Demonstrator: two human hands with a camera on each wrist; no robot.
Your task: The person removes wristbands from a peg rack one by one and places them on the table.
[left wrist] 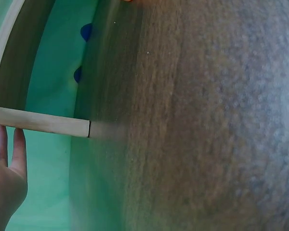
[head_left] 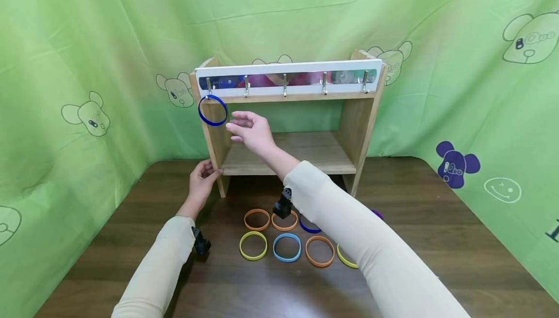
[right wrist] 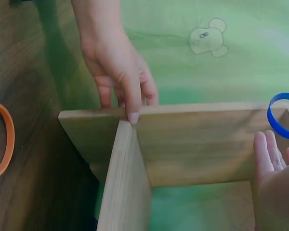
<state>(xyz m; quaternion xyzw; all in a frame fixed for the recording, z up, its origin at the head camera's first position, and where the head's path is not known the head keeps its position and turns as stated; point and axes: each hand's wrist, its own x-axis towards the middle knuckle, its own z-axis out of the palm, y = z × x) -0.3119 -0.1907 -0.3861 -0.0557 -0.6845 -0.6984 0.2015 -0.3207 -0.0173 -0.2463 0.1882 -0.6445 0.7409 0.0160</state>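
A blue silicone wristband (head_left: pixel 199 110) hangs from the leftmost hook (head_left: pixel 209 85) of a wooden shelf (head_left: pixel 290 150). Just right of the band is my right hand (head_left: pixel 253 132), palm turned toward it, fingers loosely bent and holding nothing. In the right wrist view a gap shows between the fingers and the blue wristband (right wrist: pixel 269 118), though the thumb side is partly cut off by the frame. Low on the shelf's left side panel, my left hand (head_left: pixel 202 182) grips the wood, thumb on the front edge and fingers against the outer face.
Several wristbands lie in two rows before the shelf, among them a yellow one (head_left: pixel 253 259), a light blue one (head_left: pixel 287 260) and an orange one (head_left: pixel 320 264). My right forearm covers part of them. More metal hooks (head_left: pixel 285 85) line the white rail. Green cloth (head_left: pixel 279 12) hangs behind.
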